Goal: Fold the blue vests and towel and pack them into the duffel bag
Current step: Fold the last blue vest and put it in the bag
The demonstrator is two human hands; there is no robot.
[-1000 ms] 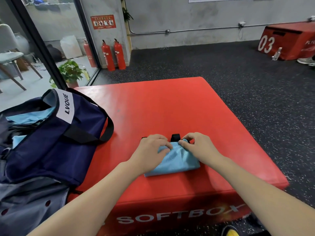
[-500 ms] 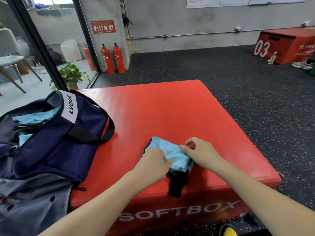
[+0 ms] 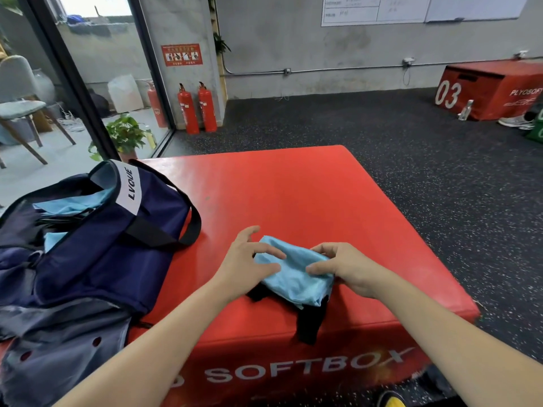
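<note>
A folded light-blue vest [image 3: 293,277] with black straps lies on the red soft box [image 3: 293,195], near its front edge. One black strap [image 3: 310,324] hangs over the box's front. My left hand [image 3: 246,262] rests on the vest's left side with fingers spread. My right hand [image 3: 340,265] pinches the vest's right edge. The navy duffel bag [image 3: 97,239] stands open at the left, with light-blue fabric [image 3: 73,204] inside it.
A grey cloth [image 3: 58,348] lies under the bag at the lower left. Two red fire extinguishers [image 3: 197,108] stand by the back wall, a potted plant [image 3: 123,136] by the glass door. Another red box [image 3: 493,86] sits far right on the dark floor.
The vest bundle was pulled toward me and turned over; black straps now spill off the front edge. My left hand opened and spread on top, my right hand gripped the right edge.
</note>
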